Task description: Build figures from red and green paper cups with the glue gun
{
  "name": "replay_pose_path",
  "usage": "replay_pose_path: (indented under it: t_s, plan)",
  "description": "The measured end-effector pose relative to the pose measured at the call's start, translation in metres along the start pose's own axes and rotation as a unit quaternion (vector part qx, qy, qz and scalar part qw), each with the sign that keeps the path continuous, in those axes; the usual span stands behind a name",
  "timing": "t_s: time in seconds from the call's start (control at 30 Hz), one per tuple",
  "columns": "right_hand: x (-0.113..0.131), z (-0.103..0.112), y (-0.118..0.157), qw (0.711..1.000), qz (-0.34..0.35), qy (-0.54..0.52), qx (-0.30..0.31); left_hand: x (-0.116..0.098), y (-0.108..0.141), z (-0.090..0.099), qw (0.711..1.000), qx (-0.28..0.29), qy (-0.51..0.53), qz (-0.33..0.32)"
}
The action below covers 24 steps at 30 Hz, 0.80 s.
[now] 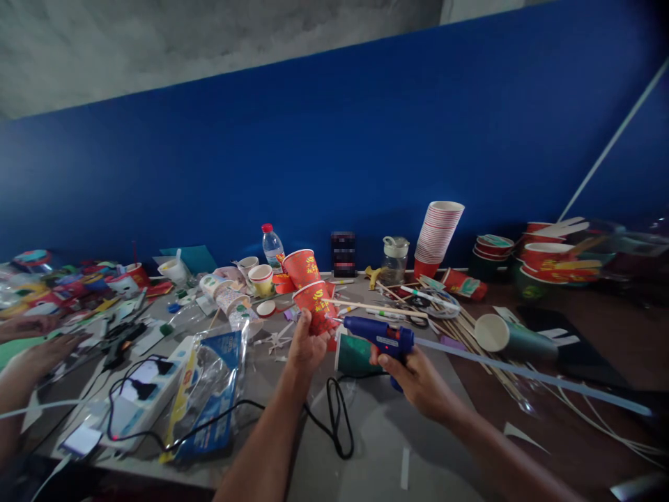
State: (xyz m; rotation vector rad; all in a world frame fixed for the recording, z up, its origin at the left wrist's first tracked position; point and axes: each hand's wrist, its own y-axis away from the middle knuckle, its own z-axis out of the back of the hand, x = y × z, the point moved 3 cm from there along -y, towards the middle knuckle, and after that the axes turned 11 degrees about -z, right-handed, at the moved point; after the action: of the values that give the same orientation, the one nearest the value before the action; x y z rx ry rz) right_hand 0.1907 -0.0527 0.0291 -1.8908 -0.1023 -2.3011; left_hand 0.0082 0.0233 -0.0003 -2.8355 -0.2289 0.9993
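Apparently mid-gluing: in the right hand (418, 376), a dark blue plastic glue gun (379, 332) with a small red light, nozzle aimed at the side of a tapered red paper cup with yellow printing (318, 308). Touching or just apart at the tip, impossible to tell. Left hand (306, 350) with grip closed around that cup, thumb to the front, above the middle of the grey bench (376, 446); right grip wrapped firmly around the gun's handle. Probably called for next: a steady cup, a measured squeeze, no denting of the thin paper wall.

Just behind, a second red paper cup (302, 268), tilted; joined or merely overlapping, hard to judge. Trailing from the gun, a long, smooth, translucent glue stick (523, 370). Below, a green paper cup (360, 354) on its side; nearby, a looped black rubbery cable (343, 457). To the right, thin, straight, pale wooden sticks (490, 357) in a loose heap.
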Motion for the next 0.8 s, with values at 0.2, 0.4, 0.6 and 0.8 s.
replay_pose_path:
  t_s: [0.2, 0.4, 0.6, 0.8]
  plan:
    - [0.003, 0.0, 0.0, 0.999, 0.023, 0.027, 0.002, 0.001, 0.002, 0.003, 1.0, -0.007, -0.013, -0.007]
    - [0.003, -0.001, 0.001, 0.999, 0.028, 0.038, -0.002, 0.002, 0.0, 0.005, 1.0, -0.011, -0.014, -0.002]
    - [-0.006, 0.0, 0.003, 0.995, 0.041, 0.082, -0.032, 0.002, -0.002, 0.008, 1.0, -0.013, -0.008, 0.006]
    - [-0.011, 0.0, 0.003, 0.989, 0.049, 0.131, -0.049, 0.003, -0.003, 0.01, 1.0, 0.007, -0.007, 0.001]
